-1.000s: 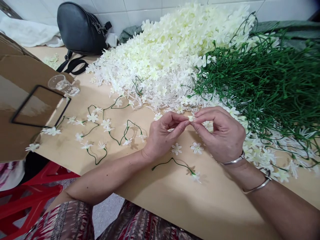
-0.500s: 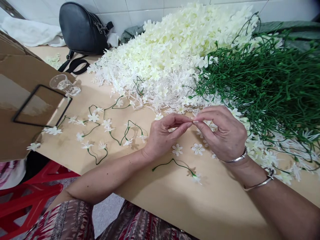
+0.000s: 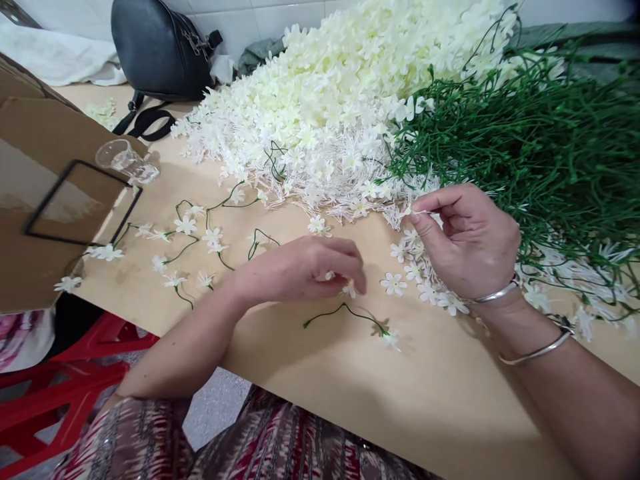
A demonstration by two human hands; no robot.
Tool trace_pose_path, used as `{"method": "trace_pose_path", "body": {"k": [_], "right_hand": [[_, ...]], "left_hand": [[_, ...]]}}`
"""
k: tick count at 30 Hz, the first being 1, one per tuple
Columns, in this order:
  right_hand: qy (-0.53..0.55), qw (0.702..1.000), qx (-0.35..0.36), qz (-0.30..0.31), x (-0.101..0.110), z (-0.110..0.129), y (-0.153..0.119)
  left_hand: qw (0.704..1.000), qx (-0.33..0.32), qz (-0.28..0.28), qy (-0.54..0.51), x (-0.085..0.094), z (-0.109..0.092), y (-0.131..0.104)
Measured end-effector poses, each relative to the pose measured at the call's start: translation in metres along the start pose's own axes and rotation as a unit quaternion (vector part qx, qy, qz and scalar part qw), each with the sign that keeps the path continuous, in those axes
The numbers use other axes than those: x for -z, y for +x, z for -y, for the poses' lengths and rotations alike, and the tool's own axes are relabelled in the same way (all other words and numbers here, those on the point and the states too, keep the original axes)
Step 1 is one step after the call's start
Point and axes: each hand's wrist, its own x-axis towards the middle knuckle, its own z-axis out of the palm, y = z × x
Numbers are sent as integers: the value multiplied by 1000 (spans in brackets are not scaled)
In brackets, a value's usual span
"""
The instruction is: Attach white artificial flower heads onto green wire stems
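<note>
My right hand (image 3: 465, 240) pinches a thin white flower stamen (image 3: 423, 212) between thumb and forefinger, just in front of the flower heap. My left hand (image 3: 320, 267) hovers low over the table with its fingers loosely bent and nothing visible in them. Right at its fingertips is a loose white artificial flower (image 3: 349, 289), partly covered. Another white flower (image 3: 393, 284) lies flat between my hands. Nearer me lies a bent green stem (image 3: 345, 307) with one white bloom at its right end. My left thumb is mostly hidden.
A large heap of cream-white petals (image 3: 340, 87) covers the back, with a pile of green stems (image 3: 520, 153) at right. Several flowered stems (image 3: 186, 225) lie at left. A clear plastic cup (image 3: 127, 160), cardboard box (image 3: 45, 173) and black bag (image 3: 160, 53) stand beyond.
My hands, which met fingertip to fingertip, have parted. My left hand has moved down and left to the loose flower; my right has moved up and right, holding the stamen.
</note>
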Motion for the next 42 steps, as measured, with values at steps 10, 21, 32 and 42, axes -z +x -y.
{"method": "trace_pose_path", "body": {"k": [10, 21, 32, 42], "right_hand": [[83, 996, -42, 15, -9, -6, 6], [121, 991, -55, 4, -21, -29, 11], [217, 970, -110, 17, -21, -25, 14], [247, 960, -129, 24, 3, -4, 14]], "left_hand": [[933, -5, 112, 343, -16, -28, -46], [904, -157, 50, 395, -37, -10, -37], [953, -109, -225, 172, -69, -15, -21], [851, 46, -485, -193, -53, -3, 45]]}}
